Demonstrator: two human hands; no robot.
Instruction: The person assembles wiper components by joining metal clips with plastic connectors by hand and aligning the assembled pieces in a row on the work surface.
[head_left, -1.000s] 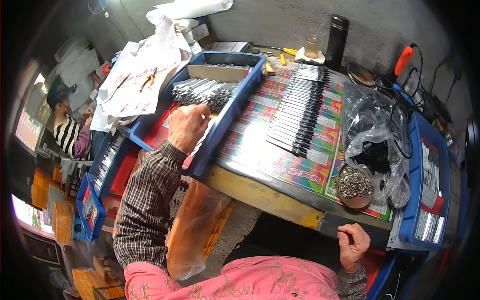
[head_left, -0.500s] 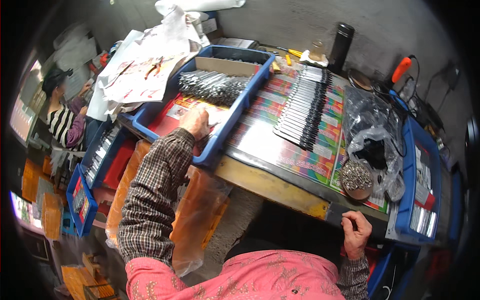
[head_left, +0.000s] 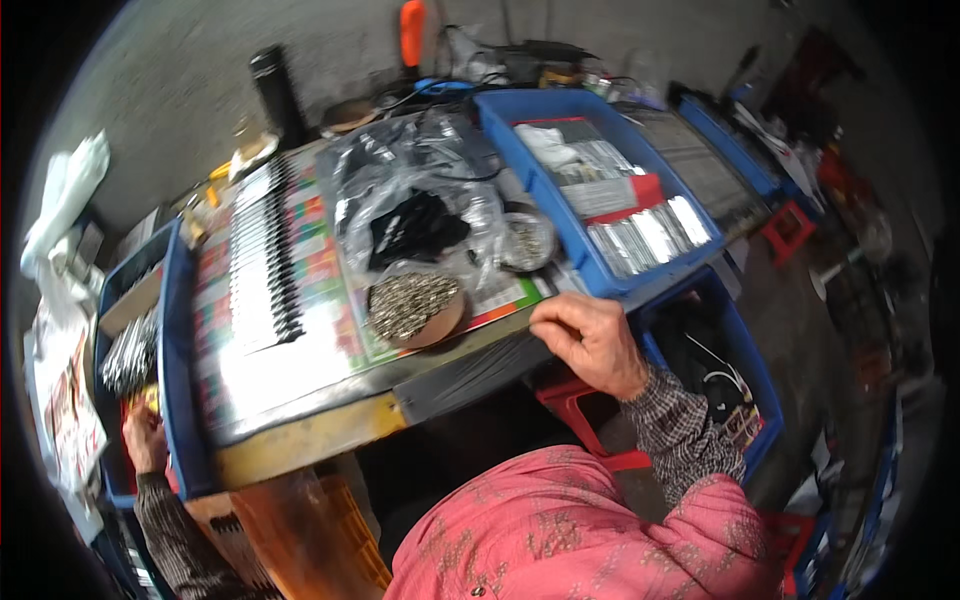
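Note:
My left hand (head_left: 145, 442) is down inside the long blue bin (head_left: 175, 350) at the far left, close to its heap of shiny metal pieces (head_left: 130, 352). Its fingers are small and blurred, so their grip does not show. My right hand (head_left: 592, 342) hovers at the table's front edge with its fingers curled in, and no thing sticks out of it. Beyond it stands a blue tray (head_left: 585, 262) with stacks of silver strips (head_left: 652, 238). To its left sits a round dish heaped with small metal parts (head_left: 412, 305).
A row of slim silver-and-black pieces (head_left: 262, 265) lies on printed sheets. Clear plastic bags (head_left: 400, 165), a tub of small parts (head_left: 527, 242), a black bottle (head_left: 277, 95) and an orange handle (head_left: 411, 35) stand behind. Below right are a blue crate (head_left: 755, 445) and red stool (head_left: 585, 415).
The view has swung to the right. My left hand remains in the left bin, now at the picture's edge. My right hand has risen from beside my body to the table edge near the blue tray.

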